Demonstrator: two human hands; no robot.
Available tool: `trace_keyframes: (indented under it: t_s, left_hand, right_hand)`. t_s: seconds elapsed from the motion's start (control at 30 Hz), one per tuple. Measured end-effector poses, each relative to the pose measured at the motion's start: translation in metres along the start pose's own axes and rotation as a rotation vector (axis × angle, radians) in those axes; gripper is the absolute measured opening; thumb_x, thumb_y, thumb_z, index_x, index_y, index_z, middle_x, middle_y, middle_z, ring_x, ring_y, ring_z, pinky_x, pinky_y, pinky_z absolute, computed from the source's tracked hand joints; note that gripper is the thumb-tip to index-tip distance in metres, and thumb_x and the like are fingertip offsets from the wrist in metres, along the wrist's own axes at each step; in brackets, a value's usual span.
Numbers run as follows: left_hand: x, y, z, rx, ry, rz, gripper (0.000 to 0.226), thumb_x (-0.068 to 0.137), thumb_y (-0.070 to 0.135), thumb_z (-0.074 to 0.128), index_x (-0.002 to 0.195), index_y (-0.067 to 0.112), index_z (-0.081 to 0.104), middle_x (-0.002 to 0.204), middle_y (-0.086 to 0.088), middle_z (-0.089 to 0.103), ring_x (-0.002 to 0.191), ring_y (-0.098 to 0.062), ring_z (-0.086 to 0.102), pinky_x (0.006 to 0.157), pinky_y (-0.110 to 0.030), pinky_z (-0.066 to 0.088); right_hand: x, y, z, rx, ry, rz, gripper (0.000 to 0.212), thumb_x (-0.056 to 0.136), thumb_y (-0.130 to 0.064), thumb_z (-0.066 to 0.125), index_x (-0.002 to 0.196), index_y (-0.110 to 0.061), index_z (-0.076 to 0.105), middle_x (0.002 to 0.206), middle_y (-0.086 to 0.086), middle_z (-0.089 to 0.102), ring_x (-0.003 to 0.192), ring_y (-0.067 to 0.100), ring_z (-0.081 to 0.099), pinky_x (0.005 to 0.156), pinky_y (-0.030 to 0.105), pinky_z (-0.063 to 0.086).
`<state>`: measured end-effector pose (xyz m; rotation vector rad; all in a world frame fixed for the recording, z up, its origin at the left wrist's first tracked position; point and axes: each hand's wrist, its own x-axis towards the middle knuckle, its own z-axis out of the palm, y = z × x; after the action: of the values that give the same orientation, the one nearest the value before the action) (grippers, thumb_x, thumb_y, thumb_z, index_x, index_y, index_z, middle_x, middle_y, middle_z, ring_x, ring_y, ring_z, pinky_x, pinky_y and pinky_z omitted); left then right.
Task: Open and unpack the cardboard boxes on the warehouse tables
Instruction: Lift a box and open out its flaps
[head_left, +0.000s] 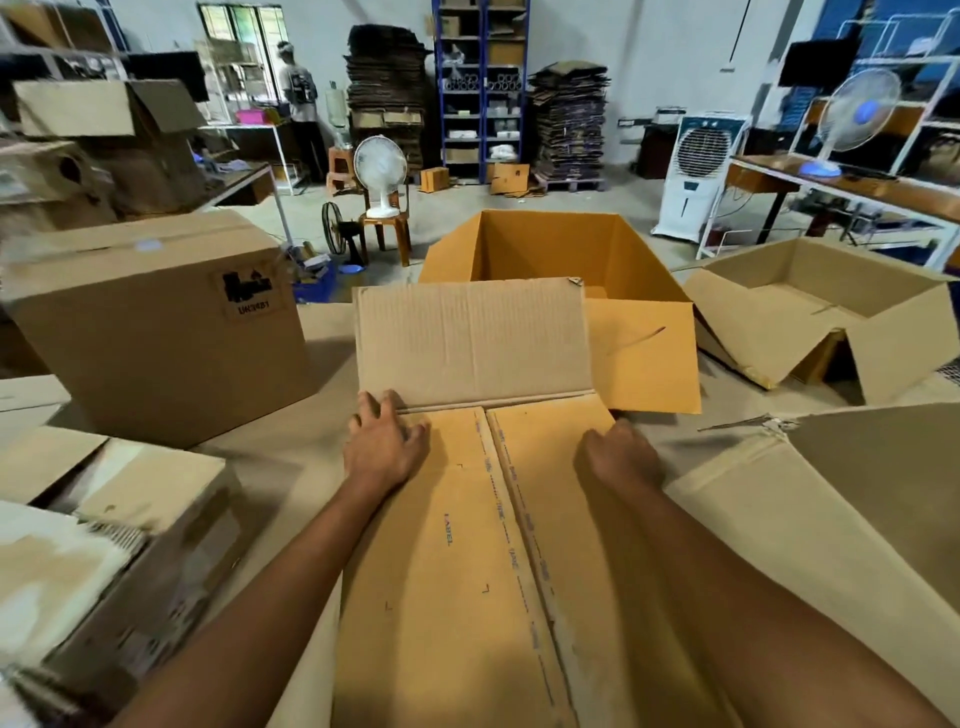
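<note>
Furthest left of the box (447, 571), low in the view, lie some blurred cartons (114, 545), too smeared to read. Behind them, left of the box and well apart from it, stands a sealed box (156, 322) with tape along its top and a black stamp on its near face.

The box lies in the middle on the table (291, 457), reaching from the person's body out to the hands. Its two top flaps are closed and meet along a taped seam. At its far end a flap (472, 343) stands raised, with its plain inner side facing the camera.

The left hand (384, 447) rests on the box's far left corner, just before the flap's crease. Its fingers are spread and lie flat on the cardboard. The right hand (618, 457) sits at the box's far right corner. Its knuckles are up and its fingers bend down over the edge out of sight, so I cannot tell whether they grip it. Both forearms lie along the box top, one on each side of the seam.

Beyond the flap stands an orange box (550, 249), open and showing bare walls. To the right of the box, further back, an open box (821, 312) lies with its flaps splayed. Nearer, just right of the right forearm, is a torn box (857, 493) with a ragged corner.
</note>
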<state>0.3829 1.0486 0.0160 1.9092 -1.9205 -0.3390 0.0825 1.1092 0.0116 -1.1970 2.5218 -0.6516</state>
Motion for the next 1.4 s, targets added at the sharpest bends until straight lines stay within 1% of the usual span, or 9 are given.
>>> trace_keyframes:
  t_s: [0.17,0.4,0.53,0.7,0.9,1.03,1.2,1.3,1.4]
  left_hand:
    - [-0.010,-0.004,-0.005,0.079,-0.047,-0.014,0.064,0.092,0.063,0.040,0.140,0.020,0.040,0.155,-0.018,0.022,0.133,-0.042,0.034,0.100,-0.054,0.042]
    - [-0.049,-0.018,-0.019,0.126,-0.071,0.000,0.065,0.094,0.065,0.032,0.137,0.018,0.042,0.151,-0.018,0.028,0.131,-0.040,0.033,0.100,-0.055,0.040]
    - [-0.069,-0.030,-0.028,0.151,-0.050,0.013,0.064,0.094,0.065,0.029,0.131,0.017,0.048,0.136,-0.013,0.044,0.120,-0.035,0.039,0.094,-0.051,0.043]
    - [-0.083,-0.040,-0.037,0.209,0.002,0.048,0.066,0.094,0.067,0.028,0.121,0.016,0.060,0.126,-0.010,0.049,0.113,-0.032,0.042,0.088,-0.046,0.043]
    - [-0.085,-0.044,-0.037,0.198,0.011,0.008,0.068,0.093,0.068,0.030,0.118,0.014,0.063,0.123,-0.014,0.047,0.112,-0.036,0.045,0.089,-0.048,0.046]
    - [-0.073,-0.038,-0.036,0.089,-0.126,-0.096,0.066,0.092,0.068,0.036,0.130,0.015,0.048,0.136,-0.022,0.042,0.118,-0.045,0.048,0.093,-0.050,0.045]
    - [-0.052,-0.039,-0.031,0.020,-0.104,-0.105,0.063,0.091,0.067,0.041,0.125,0.015,0.051,0.120,-0.021,0.055,0.113,-0.041,0.054,0.090,-0.046,0.046]
    - [-0.033,-0.040,-0.031,-0.148,-0.052,-0.160,0.055,0.087,0.065,0.048,0.113,0.019,0.060,0.107,-0.016,0.065,0.103,-0.035,0.059,0.084,-0.041,0.051]
    - [-0.026,-0.035,-0.033,-0.229,-0.012,-0.157,0.045,0.092,0.053,0.056,0.116,0.016,0.064,0.109,-0.011,0.068,0.091,-0.024,0.056,0.074,-0.030,0.043]
  right_hand:
    - [-0.015,-0.001,0.004,-0.012,0.023,0.002,0.048,0.096,-0.042,0.049,0.128,-0.006,0.055,0.126,0.019,0.060,0.116,0.038,0.056,0.096,0.043,0.042]
    - [-0.057,0.014,0.006,0.230,-0.040,-0.010,0.046,0.098,-0.032,0.051,0.129,0.003,0.048,0.124,0.024,0.056,0.111,0.040,0.056,0.087,0.041,0.047]
    - [-0.089,0.023,-0.001,0.117,0.009,-0.037,0.044,0.099,-0.034,0.050,0.125,0.002,0.049,0.115,0.022,0.061,0.106,0.040,0.060,0.076,0.037,0.042]
    - [-0.116,0.031,-0.008,-0.071,0.060,-0.113,0.046,0.101,-0.039,0.045,0.122,0.002,0.049,0.109,0.022,0.064,0.099,0.037,0.063,0.069,0.034,0.040]
    - [-0.123,0.025,-0.010,-0.098,0.043,-0.173,0.047,0.101,-0.039,0.042,0.136,-0.009,0.042,0.109,0.016,0.059,0.094,0.032,0.059,0.074,0.038,0.046]
    - [-0.110,0.015,-0.012,-0.177,-0.044,-0.250,0.060,0.100,-0.048,0.041,0.152,-0.021,0.029,0.140,0.023,0.041,0.121,0.041,0.049,0.097,0.046,0.042]
    - [-0.057,-0.009,-0.003,-0.188,-0.162,-0.242,0.073,0.092,-0.069,0.039,0.154,-0.033,0.024,0.154,0.018,0.033,0.134,0.045,0.037,0.107,0.055,0.036]
    - [-0.029,-0.024,0.005,-0.155,-0.205,-0.175,0.075,0.086,-0.077,0.036,0.148,-0.034,0.035,0.150,0.016,0.041,0.135,0.042,0.038,0.106,0.057,0.034]
    - [-0.019,-0.028,0.011,-0.142,-0.080,-0.128,0.066,0.085,-0.075,0.040,0.129,-0.027,0.053,0.134,0.018,0.053,0.123,0.041,0.047,0.100,0.053,0.040]
